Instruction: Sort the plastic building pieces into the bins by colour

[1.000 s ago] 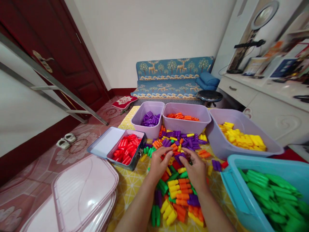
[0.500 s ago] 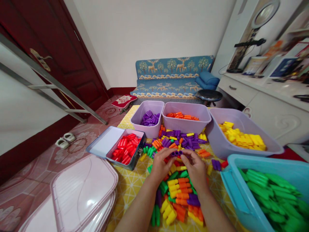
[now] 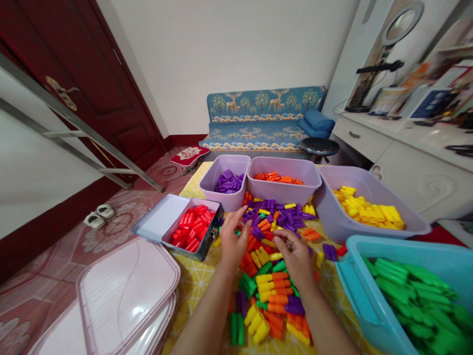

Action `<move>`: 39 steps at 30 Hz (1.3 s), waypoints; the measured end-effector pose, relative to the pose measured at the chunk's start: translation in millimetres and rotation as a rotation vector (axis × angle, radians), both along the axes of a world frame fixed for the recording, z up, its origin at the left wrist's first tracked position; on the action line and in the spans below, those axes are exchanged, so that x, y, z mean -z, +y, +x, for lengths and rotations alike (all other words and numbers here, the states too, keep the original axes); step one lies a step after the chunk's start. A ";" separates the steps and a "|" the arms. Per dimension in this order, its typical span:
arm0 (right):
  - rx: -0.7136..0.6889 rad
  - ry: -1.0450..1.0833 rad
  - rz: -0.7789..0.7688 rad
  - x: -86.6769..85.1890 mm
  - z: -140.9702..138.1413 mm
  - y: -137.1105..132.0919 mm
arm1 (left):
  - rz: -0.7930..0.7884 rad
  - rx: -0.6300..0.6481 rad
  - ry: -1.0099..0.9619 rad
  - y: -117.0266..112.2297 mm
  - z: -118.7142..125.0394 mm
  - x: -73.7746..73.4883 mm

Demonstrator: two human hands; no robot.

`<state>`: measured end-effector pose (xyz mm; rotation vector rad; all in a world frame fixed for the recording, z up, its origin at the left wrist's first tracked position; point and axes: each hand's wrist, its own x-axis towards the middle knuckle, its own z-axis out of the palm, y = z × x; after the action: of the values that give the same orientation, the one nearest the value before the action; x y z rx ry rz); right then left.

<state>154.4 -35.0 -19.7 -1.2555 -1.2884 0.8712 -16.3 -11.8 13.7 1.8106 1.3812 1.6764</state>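
My left hand (image 3: 232,237) is closed on a purple toy block (image 3: 251,215) made of joined tubes, held between thumb and fingers. That block is above the far part of a mixed heap of loose blocks. To the right, my right hand (image 3: 294,252) hovers over the heap with fingers half curled and apart, and I see nothing held in it. A red block (image 3: 268,235) lies close to its fingertips. Below the hands are yellow blocks (image 3: 258,325), orange blocks (image 3: 280,300) and green blocks (image 3: 237,329). My forearms hide parts of the heap.
Behind the heap stand lilac bins with purple (image 3: 205,186), orange (image 3: 284,191) and yellow (image 3: 328,212) blocks. A metal box (image 3: 212,241) of red blocks is left, a turquoise bin (image 3: 356,291) of green blocks right. Pale lids (image 3: 129,291) are stacked at front left.
My hands have moved apart. The left has carried the purple block up and to the left, while the right has let go of it and stays over the heap.
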 end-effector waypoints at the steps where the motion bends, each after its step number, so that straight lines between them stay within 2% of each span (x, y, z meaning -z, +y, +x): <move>1: -0.003 -0.004 -0.003 0.2 0.3 0.0 | 0.008 -0.035 -0.019 4.5 -3.7 -4.3; 4: -0.008 -0.018 0.000 0.4 0.9 -0.1 | 0.011 -0.116 -0.131 23.0 -14.2 -21.7; 6: -0.008 -0.027 0.007 -0.5 0.9 -0.1 | -0.051 -0.126 -0.266 37.5 -19.6 -35.0; 10: -0.023 -0.034 0.011 -2.7 0.7 0.0 | -0.296 0.039 -0.708 58.7 -25.1 -55.4; 13: -0.030 -0.038 0.028 -2.5 0.9 0.3 | -0.331 0.109 -0.944 59.3 -25.7 -60.8; 17: -0.032 -0.032 0.037 -0.2 1.2 1.2 | -0.304 0.158 -0.984 45.5 -23.9 -54.6; 20: -0.036 -0.037 0.033 1.6 1.0 1.9 | -0.349 0.164 -0.829 32.7 -20.5 -38.8; 22: -0.043 -0.039 0.032 1.3 0.4 1.3 | -0.375 0.151 -0.617 25.3 -17.2 -24.7; 24: -0.018 -0.040 0.058 -1.3 -0.6 -0.7 | -0.351 0.099 -0.322 19.9 -13.1 -10.7; 27: 0.139 -0.087 0.215 -9.1 -0.3 -5.1 | -0.242 0.029 0.151 16.3 -5.9 4.9; 30: 0.354 -0.224 0.385 -13.4 5.6 -5.2 | -0.223 0.028 0.459 16.9 1.2 13.3; 32: 0.442 -0.359 0.410 -9.1 12.7 -0.9 | -0.263 0.051 0.558 17.9 4.4 16.9; 35: 0.473 -0.576 0.312 7.3 23.9 9.1 | -0.288 0.094 0.618 18.3 5.9 21.5; 39: 0.342 -0.724 0.138 26.0 28.9 16.1 | -0.242 0.086 0.597 16.8 4.2 26.2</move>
<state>183.2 -18.9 -45.6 -1.6890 -1.5800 0.0624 -12.1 4.9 -12.4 2.2761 1.6080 0.8989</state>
